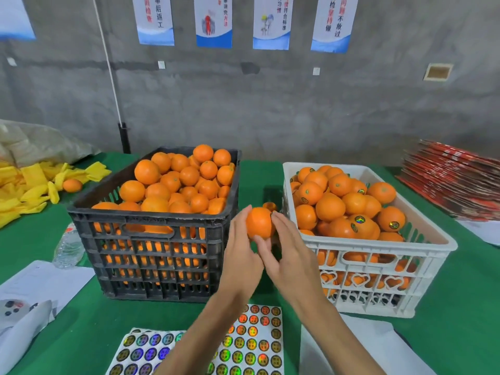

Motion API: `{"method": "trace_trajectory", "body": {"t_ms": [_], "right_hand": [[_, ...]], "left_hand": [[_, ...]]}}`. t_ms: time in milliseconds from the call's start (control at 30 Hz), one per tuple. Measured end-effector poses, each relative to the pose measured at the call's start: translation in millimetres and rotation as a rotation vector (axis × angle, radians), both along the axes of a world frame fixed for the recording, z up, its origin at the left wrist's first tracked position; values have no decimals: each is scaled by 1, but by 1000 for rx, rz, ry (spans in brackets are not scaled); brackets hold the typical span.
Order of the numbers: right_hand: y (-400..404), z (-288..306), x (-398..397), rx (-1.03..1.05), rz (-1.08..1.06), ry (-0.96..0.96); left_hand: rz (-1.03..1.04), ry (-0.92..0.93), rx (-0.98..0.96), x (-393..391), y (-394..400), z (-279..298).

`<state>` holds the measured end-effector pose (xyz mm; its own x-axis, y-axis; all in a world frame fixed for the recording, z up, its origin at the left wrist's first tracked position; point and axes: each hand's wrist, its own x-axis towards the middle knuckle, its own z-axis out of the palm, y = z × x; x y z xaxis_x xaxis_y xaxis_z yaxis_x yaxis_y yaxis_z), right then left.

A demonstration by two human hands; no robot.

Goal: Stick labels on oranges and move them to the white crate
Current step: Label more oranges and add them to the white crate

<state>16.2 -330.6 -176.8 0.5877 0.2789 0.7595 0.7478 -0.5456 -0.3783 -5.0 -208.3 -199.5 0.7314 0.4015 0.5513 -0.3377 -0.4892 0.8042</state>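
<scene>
An orange [259, 222] is held up between the two crates, above the green table. My left hand [241, 250] grips it from the left and below. My right hand [290, 250] touches its right side with fingers and thumb curled against it. A black crate [151, 236] on the left is heaped with unlabelled oranges [176, 182]. The white crate [378, 255] on the right holds oranges, some with shiny round labels [359, 220]. Sheets of holographic round labels [251, 345] lie at the near edge, partly hidden by my forearms.
Yellow foam sleeves [29, 185] and a loose orange [72, 185] lie at the far left. A plastic bottle [69, 247] lies beside the black crate. White paper [40, 282] sits near left and a red cardboard stack [454, 182] far right. Another small orange [269, 206] lies between the crates.
</scene>
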Motion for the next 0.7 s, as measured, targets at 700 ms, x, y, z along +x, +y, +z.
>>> {"method": "trace_trajectory", "body": {"t_ms": [700], "right_hand": [[-56, 61, 157, -102, -263, -35]], "left_hand": [[527, 1287, 689, 74, 205, 114]]}}
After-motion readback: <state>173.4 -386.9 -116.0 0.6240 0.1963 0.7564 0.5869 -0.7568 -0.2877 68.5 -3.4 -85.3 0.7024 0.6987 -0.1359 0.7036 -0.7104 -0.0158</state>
